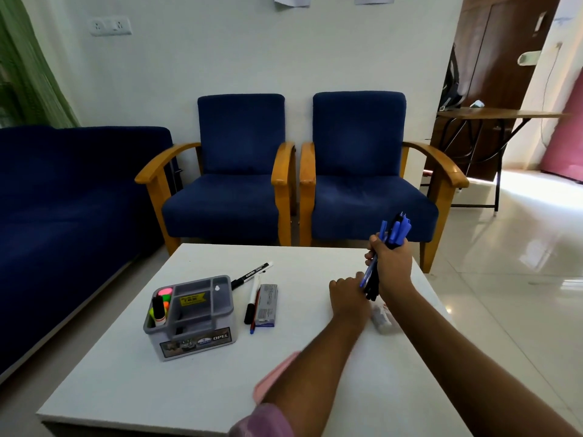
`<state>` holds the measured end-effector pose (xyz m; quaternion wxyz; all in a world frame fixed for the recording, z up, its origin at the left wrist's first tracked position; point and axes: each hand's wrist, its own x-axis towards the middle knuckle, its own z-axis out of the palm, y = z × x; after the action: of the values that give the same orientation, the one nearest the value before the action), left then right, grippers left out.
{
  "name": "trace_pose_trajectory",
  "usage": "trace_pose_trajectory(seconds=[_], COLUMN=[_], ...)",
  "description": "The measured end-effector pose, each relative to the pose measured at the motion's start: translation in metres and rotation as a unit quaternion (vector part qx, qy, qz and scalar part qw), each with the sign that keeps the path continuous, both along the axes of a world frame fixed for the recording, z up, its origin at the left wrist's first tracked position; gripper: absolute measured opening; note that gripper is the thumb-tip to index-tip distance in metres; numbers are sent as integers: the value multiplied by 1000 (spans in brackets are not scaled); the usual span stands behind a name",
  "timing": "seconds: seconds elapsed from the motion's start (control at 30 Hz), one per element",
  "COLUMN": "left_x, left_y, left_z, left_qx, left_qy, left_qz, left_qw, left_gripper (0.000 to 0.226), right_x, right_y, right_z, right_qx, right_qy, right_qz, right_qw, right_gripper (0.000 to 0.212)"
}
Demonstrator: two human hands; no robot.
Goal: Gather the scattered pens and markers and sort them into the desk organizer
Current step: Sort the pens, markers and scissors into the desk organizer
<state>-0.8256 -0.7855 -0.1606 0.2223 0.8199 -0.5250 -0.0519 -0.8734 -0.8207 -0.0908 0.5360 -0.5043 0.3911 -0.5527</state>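
My right hand is curled round a bundle of pens, blue and black, held nearly upright over the far right part of the white table. Their capped ends fan out above my fist and their lower ends stick out below it. My left hand sits just below and to the left of that grip, knuckles up, fingers bent toward the bundle's lower tips; whether it is pinching one of them I cannot tell.

Just under my right wrist lies a small whitish thing, too blurred to name. A pink flat object shows from beneath my left forearm, nearer to me.

Well to the left of my grip stands the grey desk organizer, its left compartment holding pink, orange and yellow highlighters and a white stick with a black cap; its other compartments look bare. Between the organizer and my hands lie a black-capped white marker, slanted, a second white marker pointing toward me, a thin red and blue pen beside it, and a small grey box touching that pen.

Beyond the table stand two blue armchairs with wooden arms, and a blue sofa to the left.
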Motion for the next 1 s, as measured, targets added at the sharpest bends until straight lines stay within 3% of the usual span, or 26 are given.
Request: trace_pose_trajectory(seconds=[0.1, 0.23, 0.27, 0.33, 0.47, 0.6, 0.67, 0.77, 0.83, 0.9, 1.0], left_x=[8, 24, 28, 40, 64, 98, 117, 134, 133, 126, 117], left_y=[2, 12, 16, 26, 52, 80, 94, 107, 111, 113, 112], left_z=[-1, 17, 22, 29, 31, 23, 18, 15, 15, 16, 13], left_qx=[-87, -266, -298, -331, -307, -291, -280, -152, -38, 37, 104], left_qy=[123, 350, 373, 376, 333, 309, 238, 11, -103, -141, -119], left_qz=[60, 147, 141, 85, -24, -25, 9, 90, 122, 127, 116], left_qw=[987, 886, 867, 861, 891, 905, 930, 984, 986, 981, 981], left_gripper=[34, 26, 22, 16, 16, 7, 2, 16, 27, 32, 32], right_x=[3, 4, 4, 9, 30, 61, 74, 85, 90, 93, 95], right_y=[3, 6, 7, 11, 30, 52, 64, 79, 87, 92, 93], right_z=[-3, -4, -5, -6, -14, -22, -24, -31, -43, -57, -61], right_qx=[0, -29, -31, -18, 49, 34, -8, -79, -103, -87, -58], right_qy=[5, 43, 55, 74, 82, 102, 117, 111, 122, 137, 145], right_qz=[11, -5, -5, 20, 92, 86, 67, 62, 78, 93, 110], right_qw=[1000, 999, 998, 997, 991, 991, 991, 989, 984, 982, 982], right_gripper=[13, 21, 24, 28, 23, 20, 22, 16, 15, 15, 16])
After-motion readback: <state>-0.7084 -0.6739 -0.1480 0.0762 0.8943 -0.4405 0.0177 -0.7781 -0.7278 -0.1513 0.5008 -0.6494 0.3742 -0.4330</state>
